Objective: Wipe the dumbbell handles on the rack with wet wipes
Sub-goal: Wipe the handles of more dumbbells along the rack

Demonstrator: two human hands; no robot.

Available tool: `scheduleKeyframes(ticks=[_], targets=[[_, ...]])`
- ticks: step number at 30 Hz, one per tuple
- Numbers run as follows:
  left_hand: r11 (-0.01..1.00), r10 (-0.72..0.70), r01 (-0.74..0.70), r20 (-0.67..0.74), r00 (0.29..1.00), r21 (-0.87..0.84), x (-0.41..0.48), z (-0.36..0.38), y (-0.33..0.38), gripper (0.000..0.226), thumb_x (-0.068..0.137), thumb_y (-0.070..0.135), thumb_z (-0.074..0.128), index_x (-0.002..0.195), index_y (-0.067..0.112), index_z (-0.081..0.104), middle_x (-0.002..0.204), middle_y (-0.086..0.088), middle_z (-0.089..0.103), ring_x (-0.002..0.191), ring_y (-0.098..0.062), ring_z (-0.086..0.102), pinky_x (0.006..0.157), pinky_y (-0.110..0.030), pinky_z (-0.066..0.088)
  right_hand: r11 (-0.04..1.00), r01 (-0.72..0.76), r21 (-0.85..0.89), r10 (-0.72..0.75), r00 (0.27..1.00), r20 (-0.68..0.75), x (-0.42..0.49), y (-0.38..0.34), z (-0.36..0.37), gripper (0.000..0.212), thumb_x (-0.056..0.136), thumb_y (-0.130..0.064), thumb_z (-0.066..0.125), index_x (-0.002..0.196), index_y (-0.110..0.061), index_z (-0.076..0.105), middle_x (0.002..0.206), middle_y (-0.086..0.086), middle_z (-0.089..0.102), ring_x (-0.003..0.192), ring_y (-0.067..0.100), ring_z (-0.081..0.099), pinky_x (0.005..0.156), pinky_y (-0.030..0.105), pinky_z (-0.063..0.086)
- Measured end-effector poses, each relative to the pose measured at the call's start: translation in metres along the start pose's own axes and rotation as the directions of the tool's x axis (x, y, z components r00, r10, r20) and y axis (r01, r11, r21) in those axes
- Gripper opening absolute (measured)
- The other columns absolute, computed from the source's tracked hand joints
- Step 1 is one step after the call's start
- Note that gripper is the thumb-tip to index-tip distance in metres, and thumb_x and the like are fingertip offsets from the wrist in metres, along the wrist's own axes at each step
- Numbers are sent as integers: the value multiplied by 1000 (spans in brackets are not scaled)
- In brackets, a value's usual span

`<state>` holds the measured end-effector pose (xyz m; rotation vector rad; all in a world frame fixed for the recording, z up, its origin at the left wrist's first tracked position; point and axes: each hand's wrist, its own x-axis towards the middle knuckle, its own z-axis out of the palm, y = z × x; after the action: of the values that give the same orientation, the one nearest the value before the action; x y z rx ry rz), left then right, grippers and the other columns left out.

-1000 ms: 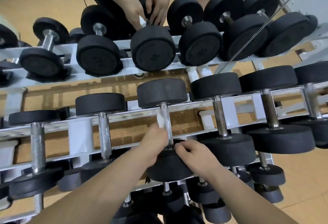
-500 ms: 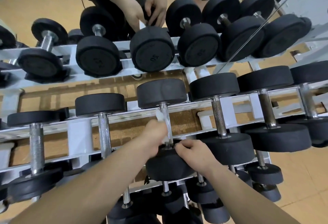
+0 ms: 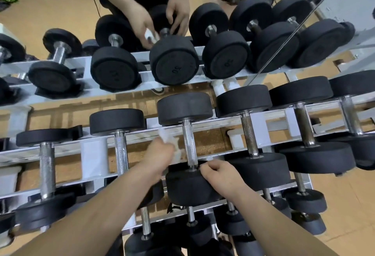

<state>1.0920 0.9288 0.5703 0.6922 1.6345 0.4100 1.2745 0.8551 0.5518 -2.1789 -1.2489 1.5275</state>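
A white steel rack holds rows of black dumbbells with knurled metal handles. My left hand grips a crumpled white wet wipe, just left of the handle of the middle dumbbell on the near shelf; the wipe is off the handle. My right hand curls over the top edge of that dumbbell's near black head, beside the base of the handle.
A mirror behind the rack shows a reflected rack of dumbbells and two reflected hands with a wipe. More dumbbells flank the one I hold, such as the left neighbour and the right neighbour. Smaller dumbbells fill the lowest shelf.
My left hand with the wipe has come off the handle and shifted slightly left. My right hand stays on the near head.
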Motion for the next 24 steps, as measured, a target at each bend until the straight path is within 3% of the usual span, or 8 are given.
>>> scheduleKeyframes(ticks=[4, 8, 11, 13, 17, 18, 20, 24], targets=[[995, 3, 15, -188, 982, 95, 15, -14, -10, 15, 94, 15, 69, 109, 10, 68, 88, 1, 68, 89, -23, 68, 78, -33, 55, 1000, 13, 5, -13, 1000, 8, -1, 2, -1, 40, 90, -43, 54, 75, -6, 48, 66, 1, 41, 64, 12, 43, 64, 32, 36], [995, -92, 91, 18, 996, 36, 5, 22, -5, 15, 83, 20, 77, 95, 14, 70, 93, -9, 74, 92, -27, 72, 91, -45, 60, 1000, 26, -9, -26, 1000, -17, 1, 1, 1, 39, 89, -41, 54, 73, -7, 48, 64, -1, 42, 63, 12, 42, 63, 32, 35], [971, -214, 225, 131, 968, -75, -1, 39, 1, 37, 77, 29, 64, 111, 13, 66, 107, -13, 70, 103, -35, 67, 100, -49, 55, 1000, 28, 7, -28, 999, -18, 2, 2, 2, 37, 87, -40, 55, 71, -8, 48, 63, -2, 42, 61, 11, 42, 62, 32, 36], [965, -209, 226, 131, 969, -135, 2, 41, 6, 28, 90, 23, 55, 114, 10, 64, 96, -12, 72, 93, -32, 70, 95, -44, 56, 999, 36, 12, -35, 999, -23, 3, 3, 3, 36, 87, -39, 54, 74, -6, 50, 64, 0, 45, 62, 11, 44, 63, 32, 38], [925, -127, 147, 80, 989, -350, 21, 44, 35, 25, 103, 3, 41, 95, 5, 65, 66, -5, 69, 61, -19, 68, 67, -28, 57, 997, 74, -16, -75, 995, -73, 6, 5, 7, 34, 92, -34, 53, 73, -6, 56, 81, 9, 57, 70, 11, 52, 67, 30, 44], [932, -104, 112, 42, 994, -344, 24, 46, 40, 24, 104, 4, 41, 95, 8, 63, 73, -4, 66, 64, -19, 63, 62, -25, 51, 997, 81, -16, -82, 993, -81, 6, 6, 8, 34, 93, -34, 52, 72, -7, 55, 85, 7, 56, 73, 13, 54, 69, 28, 44], [966, -68, 70, 17, 998, -248, 23, 54, 34, 24, 104, 9, 39, 111, 11, 62, 91, -1, 63, 75, -14, 56, 77, -27, 46, 996, 86, -19, -87, 993, -85, 9, 11, 9, 36, 93, -36, 51, 73, -7, 55, 89, 4, 58, 81, 16, 58, 74, 28, 47], [990, -54, 70, 132, 990, -121, 3, 54, -8, 31, 101, 8, 45, 113, 14, 73, 101, 0, 78, 94, -16, 71, 81, -29, 53, 992, 116, -43, -120, 987, -103, 13, 18, 11, 35, 88, -42, 47, 69, -15, 58, 87, 1, 59, 90, 14, 57, 79, 27, 47]])
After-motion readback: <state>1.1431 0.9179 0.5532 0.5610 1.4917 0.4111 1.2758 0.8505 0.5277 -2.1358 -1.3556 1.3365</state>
